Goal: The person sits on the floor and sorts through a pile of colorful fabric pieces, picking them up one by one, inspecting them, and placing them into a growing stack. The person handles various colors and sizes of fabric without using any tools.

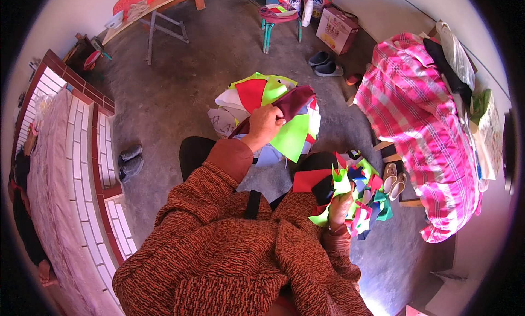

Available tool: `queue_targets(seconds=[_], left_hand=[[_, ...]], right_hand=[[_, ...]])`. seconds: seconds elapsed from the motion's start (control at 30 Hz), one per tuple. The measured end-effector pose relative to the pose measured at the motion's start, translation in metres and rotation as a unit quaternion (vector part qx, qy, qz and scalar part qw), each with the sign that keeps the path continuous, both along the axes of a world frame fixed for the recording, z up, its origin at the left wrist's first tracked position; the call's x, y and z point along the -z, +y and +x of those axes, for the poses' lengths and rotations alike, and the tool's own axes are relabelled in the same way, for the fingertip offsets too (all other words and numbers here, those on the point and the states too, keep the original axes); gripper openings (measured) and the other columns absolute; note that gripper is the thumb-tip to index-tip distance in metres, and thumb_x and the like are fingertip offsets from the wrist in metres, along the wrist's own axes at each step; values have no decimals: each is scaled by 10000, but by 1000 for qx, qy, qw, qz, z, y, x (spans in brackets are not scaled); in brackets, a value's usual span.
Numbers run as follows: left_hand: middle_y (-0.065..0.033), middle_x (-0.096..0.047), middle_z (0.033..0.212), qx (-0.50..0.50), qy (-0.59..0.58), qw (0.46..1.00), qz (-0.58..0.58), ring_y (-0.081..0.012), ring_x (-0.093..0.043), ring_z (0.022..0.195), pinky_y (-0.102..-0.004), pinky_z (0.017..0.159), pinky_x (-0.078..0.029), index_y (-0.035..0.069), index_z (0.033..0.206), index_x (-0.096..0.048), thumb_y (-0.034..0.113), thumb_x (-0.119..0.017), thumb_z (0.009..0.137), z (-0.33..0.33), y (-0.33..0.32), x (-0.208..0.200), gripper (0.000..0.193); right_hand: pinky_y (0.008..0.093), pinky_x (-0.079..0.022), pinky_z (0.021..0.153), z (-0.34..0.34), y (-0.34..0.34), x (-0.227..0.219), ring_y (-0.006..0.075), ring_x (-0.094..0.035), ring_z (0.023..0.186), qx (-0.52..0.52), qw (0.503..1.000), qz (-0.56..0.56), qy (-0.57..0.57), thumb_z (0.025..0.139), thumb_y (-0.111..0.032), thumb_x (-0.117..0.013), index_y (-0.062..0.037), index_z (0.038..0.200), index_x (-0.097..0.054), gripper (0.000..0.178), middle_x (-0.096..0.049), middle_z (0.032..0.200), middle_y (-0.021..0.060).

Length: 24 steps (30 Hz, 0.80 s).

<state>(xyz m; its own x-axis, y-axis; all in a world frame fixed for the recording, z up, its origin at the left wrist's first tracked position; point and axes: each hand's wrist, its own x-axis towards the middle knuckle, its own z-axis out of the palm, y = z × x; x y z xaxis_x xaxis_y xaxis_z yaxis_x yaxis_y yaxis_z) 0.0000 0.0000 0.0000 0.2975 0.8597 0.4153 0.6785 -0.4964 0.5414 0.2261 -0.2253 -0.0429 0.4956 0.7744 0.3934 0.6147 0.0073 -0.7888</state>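
Observation:
My left hand [265, 127] is closed, its fingers pinching a maroon cloth piece [295, 103]. Under and around that piece lies a round heap of fabric pieces in front of my knees, among them a red piece [251, 94], a bright lime piece [291, 136] and a pale grey-white piece [221, 122]. By my right thigh, my right hand [340, 207] is closed around a neon green fabric scrap [342, 180], its fingers partly hidden by cloth. A pile of small scraps [377, 198] in green, blue, red and white surrounds it. A red piece [307, 181] rests over my right leg.
Pink plaid cloth [407, 119] drapes over furniture at right, with pale shoes [395, 182] beside it. Dark slippers [326, 64], a cardboard box [337, 30] and a small green-legged stool [267, 34] stand far off. Grey shoes [130, 161] lie left, near a white-tiled brick structure [82, 168].

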Motion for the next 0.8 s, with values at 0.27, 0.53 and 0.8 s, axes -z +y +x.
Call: queue_targets(seconds=[0.27,0.53,0.8], left_hand=[[-89,-530,760,148,-79,980,107,-301,-540,742,-417,643,-416,75,766,-557,118,-646,753,11,-38,-8,100],[-57,-572,903,234,-52,967,86,-273,-560,865,-385,746,-438,97,760,-586,112,-656,719,10,-37,-1,82],[-73,-579,910,282,-138,948,-46,-269,-591,850,-343,736,-487,36,845,-568,28,-668,708,17,-40,-9,169]], right_hand=[[343,-492,691,-1,-11,1,252,-648,801,28,999,-21,-26,807,67,-489,-15,1048,-537,258,-656,848,123],[368,-484,606,0,1,5,269,-622,680,1,997,60,-56,811,69,-461,23,1064,-514,263,-626,769,145],[381,-482,677,-3,-3,-1,303,-631,758,20,1000,5,2,795,25,-508,-12,994,-521,202,-626,818,170]])
